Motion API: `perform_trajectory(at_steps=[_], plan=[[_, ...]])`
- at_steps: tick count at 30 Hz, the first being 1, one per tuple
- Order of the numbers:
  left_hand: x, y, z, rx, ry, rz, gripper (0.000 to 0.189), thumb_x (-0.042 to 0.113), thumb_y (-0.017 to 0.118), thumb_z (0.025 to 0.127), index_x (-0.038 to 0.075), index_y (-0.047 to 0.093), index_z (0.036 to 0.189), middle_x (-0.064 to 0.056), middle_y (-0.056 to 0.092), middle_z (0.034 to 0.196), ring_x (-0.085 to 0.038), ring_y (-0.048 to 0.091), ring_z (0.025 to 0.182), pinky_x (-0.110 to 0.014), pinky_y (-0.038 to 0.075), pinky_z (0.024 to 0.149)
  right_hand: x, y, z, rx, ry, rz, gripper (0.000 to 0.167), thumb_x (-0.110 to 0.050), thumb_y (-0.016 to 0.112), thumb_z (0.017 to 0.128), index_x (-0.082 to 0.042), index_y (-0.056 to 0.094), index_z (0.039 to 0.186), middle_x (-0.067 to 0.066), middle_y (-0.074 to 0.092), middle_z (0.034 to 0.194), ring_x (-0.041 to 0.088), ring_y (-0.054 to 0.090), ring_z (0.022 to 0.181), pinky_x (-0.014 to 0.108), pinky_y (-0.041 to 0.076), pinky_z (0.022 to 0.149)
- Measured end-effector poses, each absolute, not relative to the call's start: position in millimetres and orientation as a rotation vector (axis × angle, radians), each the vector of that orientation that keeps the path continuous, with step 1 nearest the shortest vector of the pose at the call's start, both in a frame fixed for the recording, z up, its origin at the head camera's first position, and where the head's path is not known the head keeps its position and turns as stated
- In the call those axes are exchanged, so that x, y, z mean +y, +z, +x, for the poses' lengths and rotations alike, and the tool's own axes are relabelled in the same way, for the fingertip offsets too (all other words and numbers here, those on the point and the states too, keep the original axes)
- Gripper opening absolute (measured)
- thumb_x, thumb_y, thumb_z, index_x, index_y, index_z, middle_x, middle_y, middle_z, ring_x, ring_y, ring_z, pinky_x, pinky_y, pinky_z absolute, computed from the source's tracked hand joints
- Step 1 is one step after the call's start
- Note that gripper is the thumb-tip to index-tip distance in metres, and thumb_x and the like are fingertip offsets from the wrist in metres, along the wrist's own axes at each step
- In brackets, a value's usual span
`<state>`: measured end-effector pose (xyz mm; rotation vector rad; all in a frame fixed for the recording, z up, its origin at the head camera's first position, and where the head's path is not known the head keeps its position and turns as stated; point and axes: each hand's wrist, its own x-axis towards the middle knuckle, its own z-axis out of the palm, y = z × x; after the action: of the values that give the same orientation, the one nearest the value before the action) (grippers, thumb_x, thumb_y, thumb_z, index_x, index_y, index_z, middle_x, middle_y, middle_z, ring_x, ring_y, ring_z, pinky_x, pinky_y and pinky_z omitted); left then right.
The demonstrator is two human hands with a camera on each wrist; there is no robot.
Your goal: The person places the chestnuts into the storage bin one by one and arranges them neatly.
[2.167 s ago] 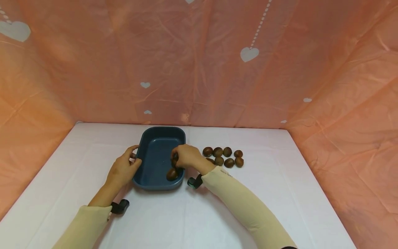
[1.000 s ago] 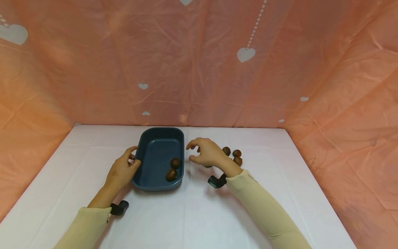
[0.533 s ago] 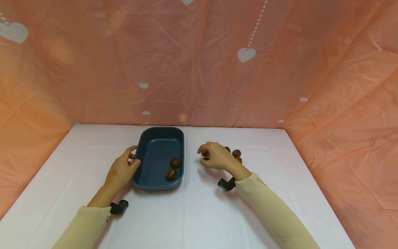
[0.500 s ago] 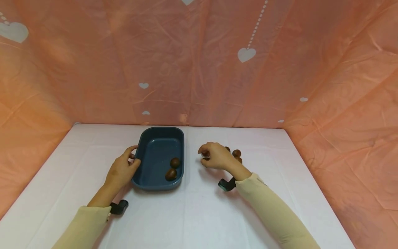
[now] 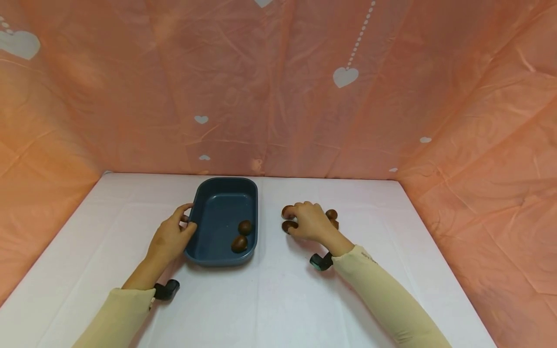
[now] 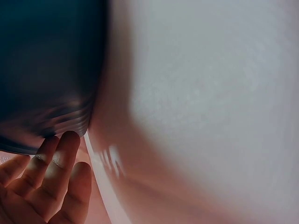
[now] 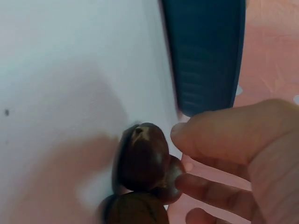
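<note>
A dark blue rectangular tray [image 5: 211, 237] stands left of centre with two brown chestnuts [image 5: 239, 243] inside, near its right wall. My left hand [image 5: 169, 237] rests against the tray's left side; in the left wrist view its extended fingers [image 6: 60, 163] touch the outer wall. My right hand [image 5: 311, 222] is low over the group of chestnuts right of the tray, thumb and fingers apart. Two chestnuts [image 5: 289, 226] show at its fingertips, and others lie beneath it, hidden from the head view. In the right wrist view a glossy chestnut [image 7: 145, 158] sits beside the thumb, not pinched.
Past my right hand lie more chestnuts [image 5: 331, 214]. A white cloth [image 5: 226, 309] covers the table. Orange sheeting [image 5: 278, 96] with pale hearts walls off the back and both sides. Each wrist wears a small black camera [image 5: 167, 290].
My right hand has let go of a chestnut in the tray, moved right out of it, and come over the chestnuts on the cloth. My left hand has stayed at the tray.
</note>
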<state>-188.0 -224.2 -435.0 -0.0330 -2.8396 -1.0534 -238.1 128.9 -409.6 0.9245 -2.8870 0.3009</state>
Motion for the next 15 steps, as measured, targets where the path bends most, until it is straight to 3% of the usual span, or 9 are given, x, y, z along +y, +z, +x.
perform_trajectory(at_steps=[15], plan=[[-223, -435, -187, -2.827, -1.032, -0.041, 0.053, 0.021, 0.049, 0.091, 0.008, 0.040, 0.143, -0.018, 0.063, 0.111, -0.029, 0.064, 0.090, -0.036, 0.047, 0.071, 131, -421, -240, -2.923, 0.231, 0.855, 0.029, -0.024, 0.079, 0.071, -0.021, 0.071, 0.099, -0.004, 0.069, 0.085, 0.021, 0.055, 0.072, 0.043, 0.042, 0.068]])
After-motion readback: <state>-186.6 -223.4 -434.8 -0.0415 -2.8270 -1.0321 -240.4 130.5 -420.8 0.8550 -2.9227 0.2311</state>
